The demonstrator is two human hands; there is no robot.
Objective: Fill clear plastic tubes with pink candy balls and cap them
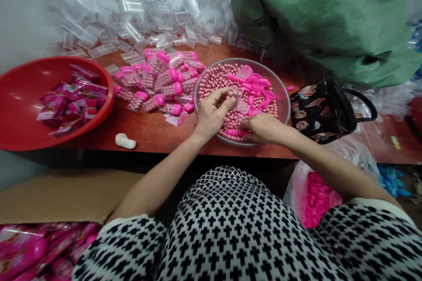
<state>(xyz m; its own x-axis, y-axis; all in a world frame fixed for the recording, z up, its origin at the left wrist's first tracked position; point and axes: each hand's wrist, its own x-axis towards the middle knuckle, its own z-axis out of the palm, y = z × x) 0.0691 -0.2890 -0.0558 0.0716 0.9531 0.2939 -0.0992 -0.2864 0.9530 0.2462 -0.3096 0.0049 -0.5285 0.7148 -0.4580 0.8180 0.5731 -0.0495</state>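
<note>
A metal bowl [286, 105] holds many pink beads [214, 80] and, on its right side, bright pink plastic caps [259, 84]. Over the bowl's left part, my left hand [214, 112] pinches a small clear container [234, 94] with pink beads in it. My right hand [262, 128] is low over the front of the bowl, its fingertips down among the beads and close to a pink cap; what they hold, if anything, is hidden. Left of the bowl lie filled containers [160, 79] with pink caps.
A red basin [20, 96] with pink packets stands at the left. Clear empty containers [132, 13] pile up behind. A green sack [323, 17] and black patterned bag [310, 109] are at the right. A white lump [125, 141] lies near the table edge.
</note>
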